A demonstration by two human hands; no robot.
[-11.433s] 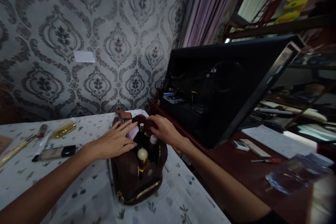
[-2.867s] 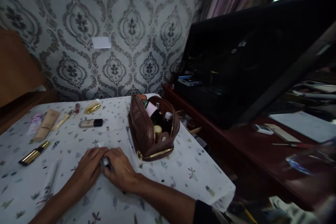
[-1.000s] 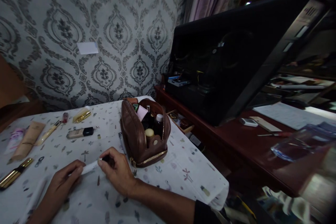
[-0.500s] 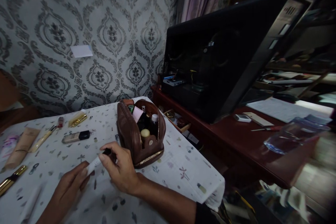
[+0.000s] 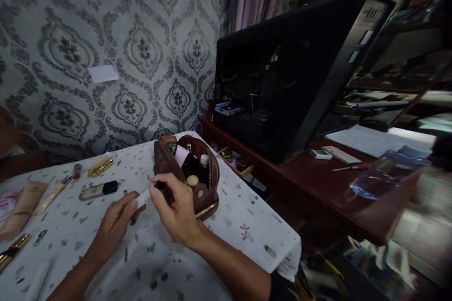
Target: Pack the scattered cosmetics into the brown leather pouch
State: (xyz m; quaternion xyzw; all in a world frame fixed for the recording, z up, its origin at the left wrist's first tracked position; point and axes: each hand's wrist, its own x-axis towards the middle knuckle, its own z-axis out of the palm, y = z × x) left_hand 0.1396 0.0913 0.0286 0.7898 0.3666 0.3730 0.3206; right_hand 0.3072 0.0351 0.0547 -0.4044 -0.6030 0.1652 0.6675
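Observation:
My left hand [image 5: 117,220] is closed around the body of a slim white tube [image 5: 143,199]. With thumb and fingertips, my right hand [image 5: 179,211] pinches the black cap [image 5: 160,185] at the tube's other end. Whether the cap is still joined to the tube I cannot tell. Just behind my right hand stands an unzipped brown cosmetic bag [image 5: 163,159], partly covered by that hand. Inside it are a dark bottle with a white cap [image 5: 204,162], a pink item [image 5: 181,155] and a round cream-coloured lid [image 5: 192,180].
On the patterned tablecloth [image 5: 243,216], left, lie a foundation bottle [image 5: 92,192], a beige tube [image 5: 25,209], a gold-and-black tube [image 5: 14,250] and several small cosmetics. A computer case [image 5: 261,84] stands on the red-brown desk [image 5: 300,183], right, near a clear blue container [image 5: 381,176].
Both hands have moved right and slightly up with the white tube, closer to the bag. The camera view has shifted a little to the right.

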